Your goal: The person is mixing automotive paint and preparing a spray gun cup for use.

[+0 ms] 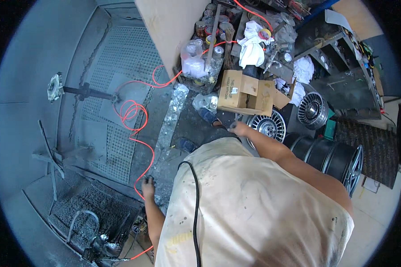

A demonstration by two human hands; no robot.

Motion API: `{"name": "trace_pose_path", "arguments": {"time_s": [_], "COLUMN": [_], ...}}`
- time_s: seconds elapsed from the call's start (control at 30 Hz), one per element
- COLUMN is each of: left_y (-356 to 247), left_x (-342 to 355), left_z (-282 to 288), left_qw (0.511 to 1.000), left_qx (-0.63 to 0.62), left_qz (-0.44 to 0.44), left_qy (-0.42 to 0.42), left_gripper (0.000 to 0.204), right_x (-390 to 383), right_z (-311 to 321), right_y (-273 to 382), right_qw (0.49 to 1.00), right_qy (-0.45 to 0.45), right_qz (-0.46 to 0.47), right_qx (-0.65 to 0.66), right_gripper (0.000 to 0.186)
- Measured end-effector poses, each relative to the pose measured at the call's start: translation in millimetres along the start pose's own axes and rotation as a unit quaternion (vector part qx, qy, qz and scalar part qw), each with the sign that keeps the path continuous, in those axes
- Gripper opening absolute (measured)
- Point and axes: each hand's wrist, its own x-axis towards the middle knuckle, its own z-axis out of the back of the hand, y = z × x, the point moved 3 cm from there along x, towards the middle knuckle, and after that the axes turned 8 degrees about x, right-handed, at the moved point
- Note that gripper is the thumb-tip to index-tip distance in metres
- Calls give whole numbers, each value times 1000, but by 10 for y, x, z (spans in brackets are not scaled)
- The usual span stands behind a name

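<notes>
My left hand [148,187] hangs low at the left, its fingers dark and a little apart, with nothing visible in it. Right beside it runs a thin orange hose [152,155], apparently not gripped. My right hand [239,128] reaches forward, its fingers closed around something small and greyish that I cannot make out. Just beyond that hand sits an opened cardboard box [233,91]. A silver multi-spoke wheel rim [272,127] lies to the right of the hand, partly hidden by my arm.
Farther right are another rim [313,110] and a row of dark wheels [327,155]. Cans and a plastic bag [194,60] crowd a stand ahead, beside white cloths [251,46]. Leftward are floor grating [124,53], a metal stand [87,92] and a dark, rough-coated surface [91,209].
</notes>
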Motion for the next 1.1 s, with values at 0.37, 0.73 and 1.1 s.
{"name": "trace_pose_path", "arguments": {"time_s": [0.37,0.73,1.1], "left_y": [-888,-2319,-1332], "left_x": [-533,-1033,-1743], "left_z": [-1268,-799,-991], "left_qw": [943,995,971], "left_qx": [-251,-32,-61], "left_qz": [-196,83,233], "left_qy": [93,38,-7], "left_gripper": [28,27,42], "right_x": [854,2079,2268], "right_z": [1125,1754,1822], "right_y": [34,524,1693], "right_qw": [996,992,962], "right_qy": [-14,-17,-185], "right_qz": [-23,123,176], "right_qx": [89,-37,95], "right_gripper": [41,41,50]}}
